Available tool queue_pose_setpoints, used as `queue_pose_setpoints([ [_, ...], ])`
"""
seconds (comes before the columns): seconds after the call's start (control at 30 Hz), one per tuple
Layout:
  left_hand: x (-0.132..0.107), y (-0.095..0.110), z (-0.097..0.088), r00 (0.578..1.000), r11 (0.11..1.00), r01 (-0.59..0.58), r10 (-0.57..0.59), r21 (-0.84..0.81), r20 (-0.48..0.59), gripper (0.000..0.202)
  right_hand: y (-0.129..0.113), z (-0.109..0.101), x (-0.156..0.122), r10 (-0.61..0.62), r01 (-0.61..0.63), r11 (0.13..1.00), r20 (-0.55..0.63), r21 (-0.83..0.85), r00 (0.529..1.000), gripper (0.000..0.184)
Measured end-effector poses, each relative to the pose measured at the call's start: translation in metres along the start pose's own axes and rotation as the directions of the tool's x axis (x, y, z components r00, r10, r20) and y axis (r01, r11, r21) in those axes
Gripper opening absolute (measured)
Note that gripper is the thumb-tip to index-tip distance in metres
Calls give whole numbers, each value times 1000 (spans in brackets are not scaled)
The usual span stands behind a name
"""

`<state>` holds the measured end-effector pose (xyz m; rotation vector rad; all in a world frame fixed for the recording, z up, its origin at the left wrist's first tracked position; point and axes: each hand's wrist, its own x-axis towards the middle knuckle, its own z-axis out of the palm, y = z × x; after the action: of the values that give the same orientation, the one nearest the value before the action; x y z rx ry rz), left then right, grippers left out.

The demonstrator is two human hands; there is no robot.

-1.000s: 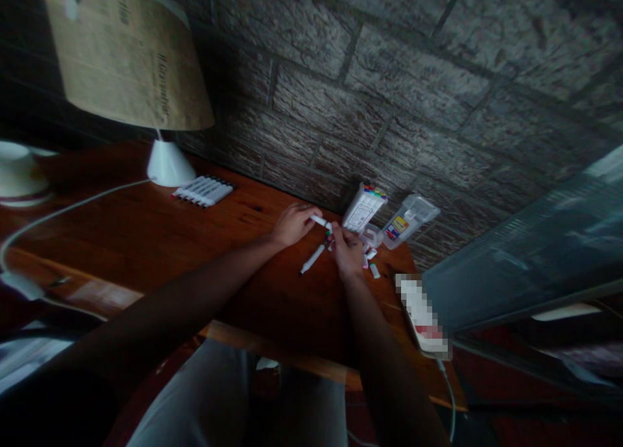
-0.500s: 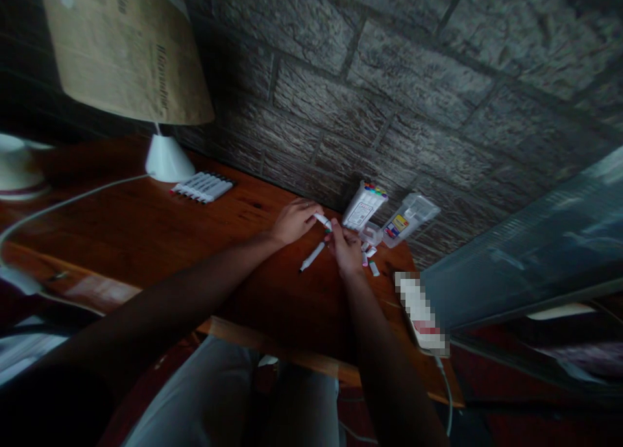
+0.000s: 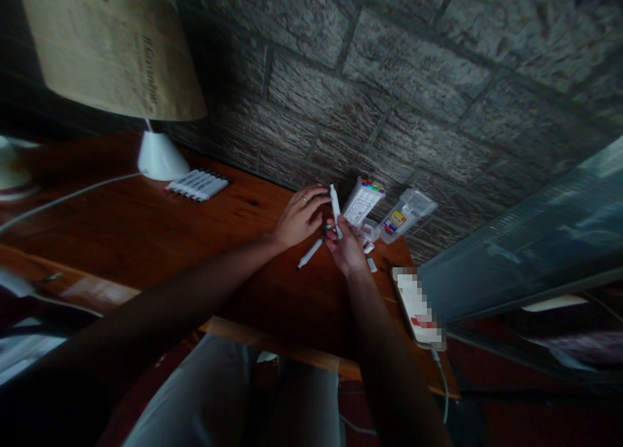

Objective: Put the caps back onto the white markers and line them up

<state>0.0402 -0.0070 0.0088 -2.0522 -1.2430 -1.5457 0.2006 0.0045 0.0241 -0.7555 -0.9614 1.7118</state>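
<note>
My right hand (image 3: 347,244) is closed around the lower part of a white marker (image 3: 335,202), which points up and slightly left. Just left of it, my left hand (image 3: 299,218) has its fingers spread, with a ring on one of them; its fingertips come close to the marker, and I cannot tell whether they touch it. Another white marker (image 3: 309,254) with a dark tip lies on the table below my hands. Small marker caps (image 3: 372,265) lie to the right of my right hand. Something green shows by my right fingers.
Behind my hands stands a clear case of markers (image 3: 363,202), with a second clear case (image 3: 407,216) beside it. A row of markers (image 3: 197,185) lies by the lamp (image 3: 159,156). A phone (image 3: 418,307) with a cable rests at the table's right edge. A stone wall (image 3: 311,96) rises behind.
The marker has swung from lying slanted between both hands to nearly upright in my right hand. My left hand has let go of its end and spread its fingers. The view has shifted slightly.
</note>
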Motion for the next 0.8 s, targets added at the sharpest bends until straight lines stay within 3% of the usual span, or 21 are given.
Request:
queue_pose_setpoints([
  [0.17,-7,-16,3,988,990,139,-137,-20,73,28,-5,3,-1,10,-14,998,57,56,998,18],
  [0.33,-12,-35,8,965,969,227,-211,-96,153,15,-8,6,-3,2,-5,999,50,54,999,29],
  [0.47,-13,-35,10,947,955,273,-245,-119,207,16,-6,4,-3,-62,62,998,62,13,996,23],
  [0.63,-13,-32,10,927,942,310,-269,-126,263,15,-7,2,-2,-5,-1,998,111,61,994,20],
  [0.8,-15,-33,13,917,935,322,-269,-148,294,15,-10,0,-1,-6,9,994,-29,106,1000,37],
])
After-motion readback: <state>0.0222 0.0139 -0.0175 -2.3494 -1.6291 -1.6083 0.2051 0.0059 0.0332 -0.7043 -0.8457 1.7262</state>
